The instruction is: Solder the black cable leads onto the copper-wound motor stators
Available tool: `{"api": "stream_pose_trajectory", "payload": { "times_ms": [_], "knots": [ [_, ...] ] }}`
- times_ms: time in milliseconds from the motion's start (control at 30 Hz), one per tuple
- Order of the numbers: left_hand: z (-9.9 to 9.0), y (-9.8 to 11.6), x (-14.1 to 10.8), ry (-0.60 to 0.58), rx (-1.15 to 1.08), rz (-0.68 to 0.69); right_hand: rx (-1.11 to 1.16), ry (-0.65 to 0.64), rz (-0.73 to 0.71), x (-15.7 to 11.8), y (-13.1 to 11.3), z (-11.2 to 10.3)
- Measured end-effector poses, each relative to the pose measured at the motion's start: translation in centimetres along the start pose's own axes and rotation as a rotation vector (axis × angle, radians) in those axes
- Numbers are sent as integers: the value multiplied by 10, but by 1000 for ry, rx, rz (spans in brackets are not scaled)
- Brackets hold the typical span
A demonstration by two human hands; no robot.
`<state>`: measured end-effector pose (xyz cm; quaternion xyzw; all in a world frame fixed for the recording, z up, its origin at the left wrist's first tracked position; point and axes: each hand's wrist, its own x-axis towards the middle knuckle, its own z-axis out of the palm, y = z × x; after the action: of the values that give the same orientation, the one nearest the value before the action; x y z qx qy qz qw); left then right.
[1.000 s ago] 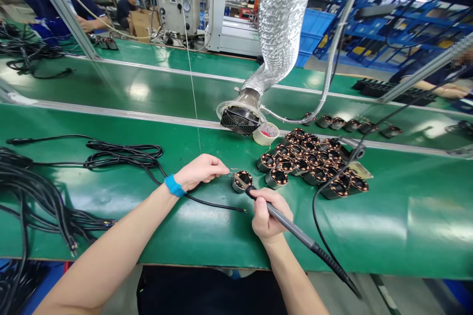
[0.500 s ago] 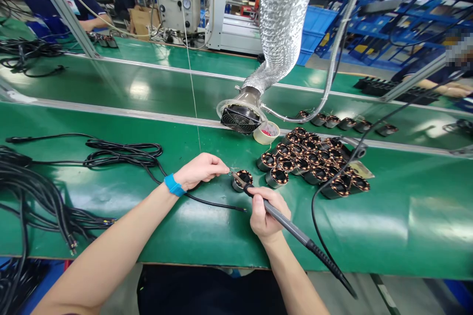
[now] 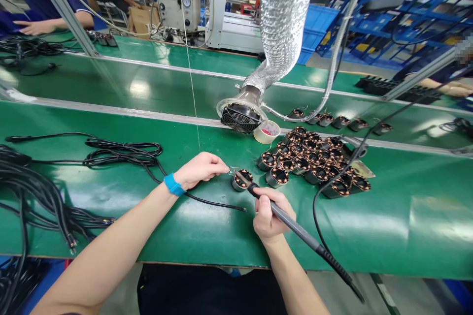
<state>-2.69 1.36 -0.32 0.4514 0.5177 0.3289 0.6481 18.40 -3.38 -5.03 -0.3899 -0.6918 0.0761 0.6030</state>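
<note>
Right hand (image 3: 275, 213) is gripping a soldering iron (image 3: 295, 227) snugly, long axis slanting up-left onto that copper-wound ring (image 3: 242, 180) mid-frame — it's sitting just beside both hands — while left hand (image 3: 203, 166) is pinching, looks like, thin wire (image 3: 233, 168).

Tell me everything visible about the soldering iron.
The soldering iron has a slim, metal-looking tip, a black front grip, a smooth grey handle and a ribbed black sleeve at the rear. Gripped by the right hand, it slants tip-forward and leftward over a copper-wound ring. Whether its tip touches the fine wires is too small to tell.
</note>
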Motion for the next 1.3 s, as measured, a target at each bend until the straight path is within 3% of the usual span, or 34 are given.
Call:
{"api": "stream_pose_trajectory", "payload": {
  "times_ms": [467,800,1300],
  "knots": [
    [0,1,0,-24,-1,-14,-28,-95,22,9,-10,1],
    [-1,0,0,-42,9,-21,-44,11,126,-2,0,0],
    [-1,-1,1,-37,2,-19,-53,-38,105,-3,1,-1]
  ]
}}
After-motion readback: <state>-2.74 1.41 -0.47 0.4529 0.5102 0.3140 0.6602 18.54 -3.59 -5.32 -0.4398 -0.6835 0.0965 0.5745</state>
